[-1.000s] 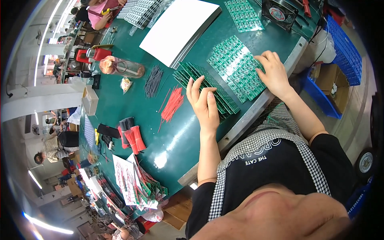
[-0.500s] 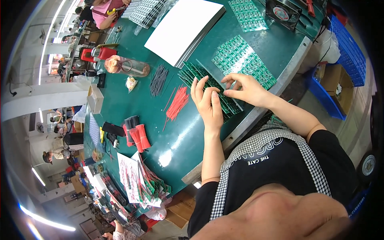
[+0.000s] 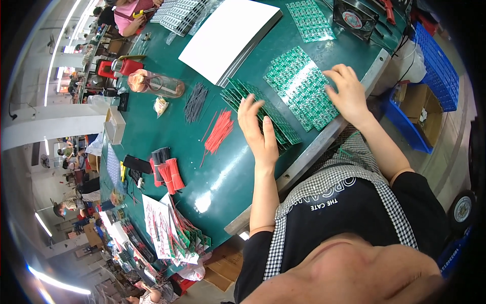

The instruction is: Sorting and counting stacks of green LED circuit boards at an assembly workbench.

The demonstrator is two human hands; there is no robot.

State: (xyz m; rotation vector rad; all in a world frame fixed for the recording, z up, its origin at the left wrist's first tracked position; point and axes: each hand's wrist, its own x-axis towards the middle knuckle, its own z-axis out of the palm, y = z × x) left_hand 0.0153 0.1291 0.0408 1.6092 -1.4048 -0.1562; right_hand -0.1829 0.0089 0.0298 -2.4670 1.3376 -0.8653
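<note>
My left hand (image 3: 259,134) is beside a row of green circuit board panels (image 3: 276,121) standing on edge, its thumb and fingers apart. Whether its fingertips touch the boards I cannot tell. My right hand (image 3: 349,96) hovers at the right edge of a flat layer of green circuit board panels (image 3: 298,83), thumb and fingers apart with nothing visible between them. Left of the standing boards lie loose red wires (image 3: 219,131) and dark grey wires (image 3: 194,102).
A white sheet stack (image 3: 228,38), another flat board panel (image 3: 310,20) and a black fan (image 3: 354,19) lie farther back. Left are a bottle (image 3: 157,84), bundled red wires (image 3: 171,175) and wired boards (image 3: 187,238). The table's metal edge (image 3: 324,142) runs close to me.
My right hand has moved right, from the standing boards to the flat panels. My left hand remains by the standing boards, its thumb now farther from its fingers. The view has shifted slightly.
</note>
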